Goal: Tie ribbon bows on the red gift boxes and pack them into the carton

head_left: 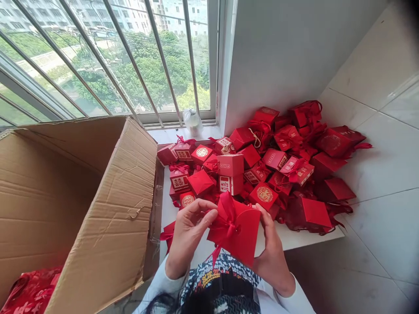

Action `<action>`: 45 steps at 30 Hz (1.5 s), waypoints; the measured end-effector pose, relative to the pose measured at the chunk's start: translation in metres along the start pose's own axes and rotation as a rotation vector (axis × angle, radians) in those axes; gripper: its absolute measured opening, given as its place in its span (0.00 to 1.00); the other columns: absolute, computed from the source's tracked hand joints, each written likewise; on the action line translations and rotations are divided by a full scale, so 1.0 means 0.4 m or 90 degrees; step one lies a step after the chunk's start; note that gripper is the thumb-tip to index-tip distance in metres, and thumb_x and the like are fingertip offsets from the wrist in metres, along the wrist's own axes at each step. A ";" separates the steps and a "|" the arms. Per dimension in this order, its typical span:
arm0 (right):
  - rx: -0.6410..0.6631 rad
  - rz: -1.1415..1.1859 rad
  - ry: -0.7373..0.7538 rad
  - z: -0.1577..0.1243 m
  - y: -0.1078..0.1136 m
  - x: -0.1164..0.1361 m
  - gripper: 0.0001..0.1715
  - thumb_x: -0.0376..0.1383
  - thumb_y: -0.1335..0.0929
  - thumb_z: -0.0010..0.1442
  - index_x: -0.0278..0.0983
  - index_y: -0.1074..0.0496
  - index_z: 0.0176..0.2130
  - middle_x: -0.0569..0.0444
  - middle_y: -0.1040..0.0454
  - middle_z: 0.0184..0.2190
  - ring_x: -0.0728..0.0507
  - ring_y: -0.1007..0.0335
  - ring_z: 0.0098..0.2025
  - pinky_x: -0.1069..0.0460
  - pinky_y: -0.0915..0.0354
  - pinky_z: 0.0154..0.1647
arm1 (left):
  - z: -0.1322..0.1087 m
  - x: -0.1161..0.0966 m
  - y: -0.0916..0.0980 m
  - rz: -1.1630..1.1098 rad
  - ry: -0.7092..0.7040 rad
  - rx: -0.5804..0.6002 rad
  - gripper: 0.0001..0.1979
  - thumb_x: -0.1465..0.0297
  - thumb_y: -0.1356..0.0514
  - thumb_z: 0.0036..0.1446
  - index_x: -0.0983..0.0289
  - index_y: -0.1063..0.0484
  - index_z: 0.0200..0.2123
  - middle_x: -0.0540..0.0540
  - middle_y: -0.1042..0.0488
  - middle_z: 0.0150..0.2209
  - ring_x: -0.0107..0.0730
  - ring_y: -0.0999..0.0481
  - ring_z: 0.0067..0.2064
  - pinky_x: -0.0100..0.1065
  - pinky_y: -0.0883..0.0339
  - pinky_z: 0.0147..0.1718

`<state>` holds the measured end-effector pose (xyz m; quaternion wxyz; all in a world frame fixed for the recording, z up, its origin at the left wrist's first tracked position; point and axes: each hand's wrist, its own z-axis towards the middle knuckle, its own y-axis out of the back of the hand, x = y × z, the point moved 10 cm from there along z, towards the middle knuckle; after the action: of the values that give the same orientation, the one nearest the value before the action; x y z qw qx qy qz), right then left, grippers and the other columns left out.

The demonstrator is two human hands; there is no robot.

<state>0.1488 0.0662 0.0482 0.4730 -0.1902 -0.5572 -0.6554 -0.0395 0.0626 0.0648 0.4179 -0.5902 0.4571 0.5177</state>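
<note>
The worktop [309,239] is running back toward the barred window [163,69], a cardboard box [113,209] bounding its left side, a tiled wall [381,222] its right; piled red boxes [266,196] are crowding the middle, leaving a bare strip along the front edge. The left hand [190,235] is reaching forward, fingers pinching at the bow side; the right hand [272,257] is gripping the opposite side. Between them, the held red box [248,231] is tilting, showing a curved flap and a glossy ribbon bow [229,218].
</note>
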 end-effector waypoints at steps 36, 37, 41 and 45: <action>0.069 -0.034 0.022 -0.002 -0.031 0.012 0.59 0.42 0.26 0.46 0.42 0.60 0.66 0.45 0.48 0.64 0.30 0.50 0.64 0.36 0.41 0.59 | -0.098 -0.171 -0.082 0.582 -0.484 0.186 0.13 0.74 0.44 0.59 0.52 0.24 0.42 0.55 0.29 0.44 0.39 0.38 0.52 0.42 0.35 0.51; 0.078 -0.042 0.032 -0.004 -0.035 0.014 0.59 0.42 0.26 0.46 0.43 0.60 0.66 0.46 0.47 0.64 0.31 0.51 0.64 0.36 0.42 0.60 | -0.099 -0.169 -0.089 0.592 -0.489 0.204 0.11 0.73 0.43 0.59 0.53 0.24 0.40 0.55 0.29 0.43 0.40 0.38 0.52 0.42 0.35 0.50; 0.097 -0.057 0.059 -0.008 -0.047 0.025 0.58 0.42 0.27 0.48 0.42 0.61 0.66 0.46 0.46 0.63 0.32 0.51 0.64 0.35 0.44 0.61 | -0.072 -0.156 -0.084 0.510 -0.412 0.203 0.08 0.70 0.44 0.60 0.59 0.24 0.33 0.54 0.27 0.36 0.35 0.32 0.44 0.35 0.33 0.43; 0.099 -0.057 0.048 -0.006 -0.047 0.031 0.59 0.42 0.27 0.47 0.41 0.61 0.66 0.45 0.46 0.63 0.33 0.50 0.64 0.36 0.42 0.60 | -0.025 -0.098 -0.042 0.359 -0.203 0.104 0.09 0.68 0.46 0.61 0.64 0.30 0.31 0.52 0.28 0.31 0.28 0.31 0.32 0.29 0.36 0.30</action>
<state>0.1279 0.0577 0.0466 0.4771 -0.1029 -0.5958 -0.6378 -0.0225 0.0613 0.1054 0.3703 -0.3169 0.5711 0.6605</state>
